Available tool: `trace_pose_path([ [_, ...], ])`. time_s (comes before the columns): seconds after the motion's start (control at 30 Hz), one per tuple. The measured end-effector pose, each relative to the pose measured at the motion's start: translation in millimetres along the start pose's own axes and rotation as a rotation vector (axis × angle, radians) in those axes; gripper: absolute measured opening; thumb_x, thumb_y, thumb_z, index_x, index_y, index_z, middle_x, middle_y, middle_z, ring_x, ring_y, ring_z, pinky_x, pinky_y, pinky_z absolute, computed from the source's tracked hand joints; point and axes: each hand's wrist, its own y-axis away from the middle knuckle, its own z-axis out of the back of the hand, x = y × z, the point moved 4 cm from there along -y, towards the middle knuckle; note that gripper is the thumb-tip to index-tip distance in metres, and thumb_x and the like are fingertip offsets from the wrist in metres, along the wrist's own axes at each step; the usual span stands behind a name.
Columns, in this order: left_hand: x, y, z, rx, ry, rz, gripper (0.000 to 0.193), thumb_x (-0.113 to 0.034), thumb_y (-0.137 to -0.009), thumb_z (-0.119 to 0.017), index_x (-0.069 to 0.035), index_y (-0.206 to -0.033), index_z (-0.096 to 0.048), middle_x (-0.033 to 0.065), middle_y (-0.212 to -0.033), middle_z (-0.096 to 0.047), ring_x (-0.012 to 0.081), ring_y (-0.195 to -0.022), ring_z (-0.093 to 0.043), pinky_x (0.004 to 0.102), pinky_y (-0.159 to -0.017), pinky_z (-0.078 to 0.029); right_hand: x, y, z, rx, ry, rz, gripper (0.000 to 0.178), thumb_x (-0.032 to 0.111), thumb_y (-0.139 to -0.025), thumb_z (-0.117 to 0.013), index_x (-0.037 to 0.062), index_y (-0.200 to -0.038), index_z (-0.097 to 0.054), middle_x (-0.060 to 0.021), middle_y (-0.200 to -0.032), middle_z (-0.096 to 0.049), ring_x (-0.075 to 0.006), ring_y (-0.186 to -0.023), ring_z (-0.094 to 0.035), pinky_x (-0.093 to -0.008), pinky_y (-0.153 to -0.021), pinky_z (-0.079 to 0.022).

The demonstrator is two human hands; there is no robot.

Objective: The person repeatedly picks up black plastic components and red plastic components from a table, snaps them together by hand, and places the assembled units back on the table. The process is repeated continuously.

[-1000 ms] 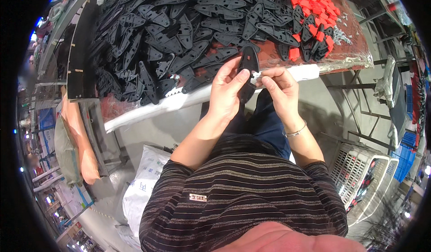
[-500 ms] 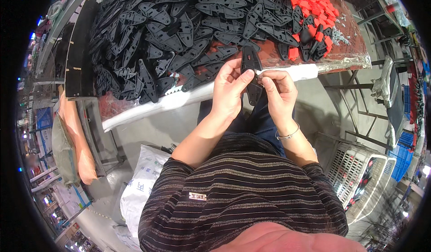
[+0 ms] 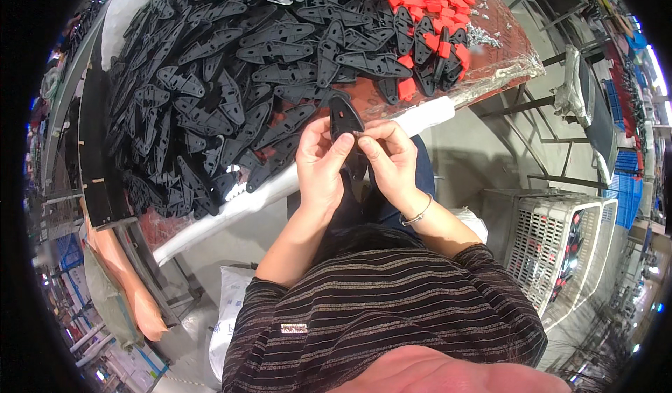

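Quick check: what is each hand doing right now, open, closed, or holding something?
Left hand: closed on the black plastic part, pinching its lower edge.
Right hand: fingertips closed on the same black plastic part from the other side.

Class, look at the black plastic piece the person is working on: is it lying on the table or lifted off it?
Lifted off. The black plastic piece is pinched between the left hand and right hand, in front of the table's edge.
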Motion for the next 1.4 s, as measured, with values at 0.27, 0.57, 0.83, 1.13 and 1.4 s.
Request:
trace_pose_path([
  [0.27, 9, -30, 7, -0.003, 0.123, 0.008, 0.024, -0.001, -0.088, -0.055, -0.002, -0.112, -0.048, 0.0079, -0.1, -0.06, 0.0137, -0.089, -0.058, 0.0273, -0.083, -0.048, 24, -75, 31, 0.129, 0.318, 0.016, 0.012, 0.006, -0.078, -0.068, 0.0017, -0.087, -0.06, -0.0034, -0.084, -0.061, -0.0107, -0.078, -0.059, -0.0244, -0.071, -0.048],
  [0.57, 12, -37, 15, 0.095, 0.14, 0.024, 0.027, 0.0, -0.088, -0.055, -0.001, -0.112, -0.043, 0.01, -0.101, -0.058, 0.0173, -0.088, -0.059, 0.0314, -0.077, -0.051, 3, -293, 153, 0.262, 1.806, 0.397, 0.034, 0.014, -0.072, -0.064, 0.0141, -0.106, -0.059, -0.0101, -0.104, -0.06, -0.0296, -0.095, -0.059, -0.0385, -0.077, -0.049],
  [0.83, 13, -37, 18, 0.07, 0.155, 0.037, 0.027, -0.003, -0.089, -0.055, -0.002, -0.112, -0.041, 0.0116, -0.098, -0.059, 0.0181, -0.086, -0.059, 0.032, -0.079, -0.049, 35, -282, 129, 0.291, 1.577, 0.5, 0.027, 0.018, -0.073, -0.066, 0.0052, -0.093, -0.052, -0.0091, -0.101, -0.058, -0.0316, -0.09, -0.059, -0.0385, -0.077, -0.048],
  [1.13, 6, -32, 18, 0.01, 0.181, 0.102, 0.02, -0.012, -0.091, -0.055, -0.006, -0.107, -0.045, 0.0117, -0.096, -0.061, 0.0176, -0.083, -0.061, 0.0311, -0.074, -0.052, 60, -73, 15, 0.432, 0.992, 0.46, 0.029, -0.002, -0.068, -0.064, 0.0096, -0.094, -0.064, -0.0063, -0.072, -0.058, -0.0187, -0.059, -0.057, -0.0281, -0.053, -0.047],
  [1.4, -10, -2, 12, 0.018, 0.146, 0.205, 0.025, -0.015, -0.09, -0.055, -0.001, -0.107, -0.043, 0.0149, -0.1, -0.061, 0.0189, -0.084, -0.065, 0.0285, -0.069, -0.056, 56, -27, 3, 0.325, 0.951, 0.947, 0.038, -0.006, -0.059, -0.065, 0.0063, -0.094, -0.067, -0.0064, -0.082, -0.063, -0.0204, -0.068, -0.062, -0.0285, -0.058, -0.05],
])
